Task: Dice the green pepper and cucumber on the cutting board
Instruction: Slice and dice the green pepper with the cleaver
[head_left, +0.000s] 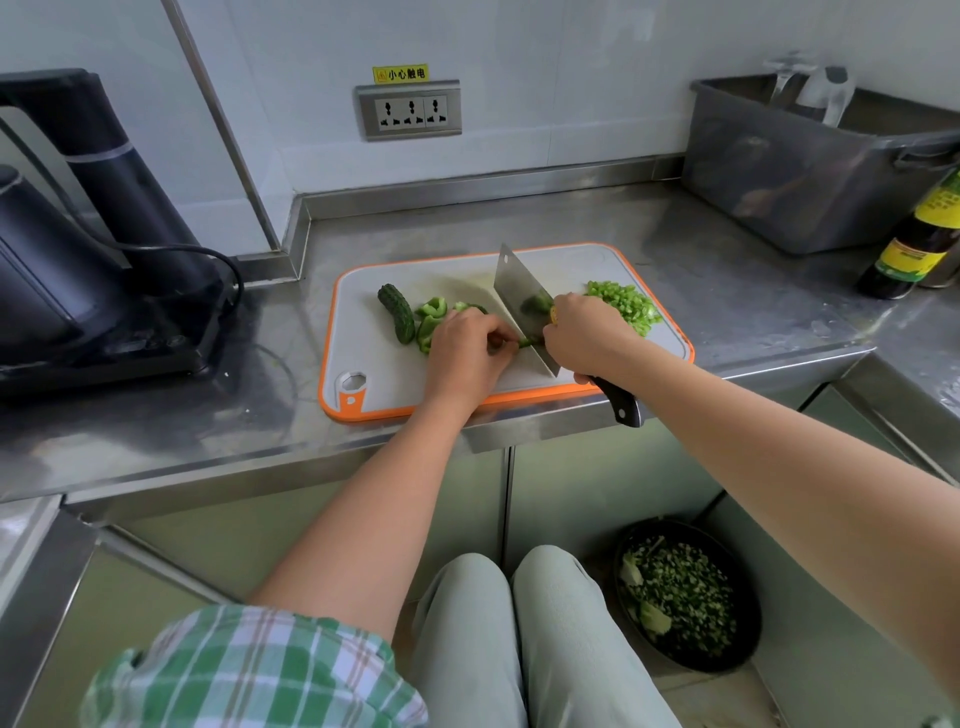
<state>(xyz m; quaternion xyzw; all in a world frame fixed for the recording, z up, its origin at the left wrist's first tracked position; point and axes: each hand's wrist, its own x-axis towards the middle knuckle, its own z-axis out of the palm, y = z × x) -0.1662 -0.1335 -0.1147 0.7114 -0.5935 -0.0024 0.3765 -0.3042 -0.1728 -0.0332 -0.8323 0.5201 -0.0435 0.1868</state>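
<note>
Left hand pinches a pepper strip, grip curled tight; right hand grasps the cleaver. Floor bowl holds chopped greens; the grey tub has blurred contents.

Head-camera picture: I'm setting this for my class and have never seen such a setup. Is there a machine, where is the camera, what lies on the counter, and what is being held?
There is no machine: a person wears one camera on the head, looking down at their own arms. On the steel counter lies a cutting board with a whole cucumber, large pepper pieces and a pile of diced pepper. The right hand grips a cleaver, its edge down at the board; the left hand holds a pepper strip beside the blade. A dark bottle stands far right.
</note>
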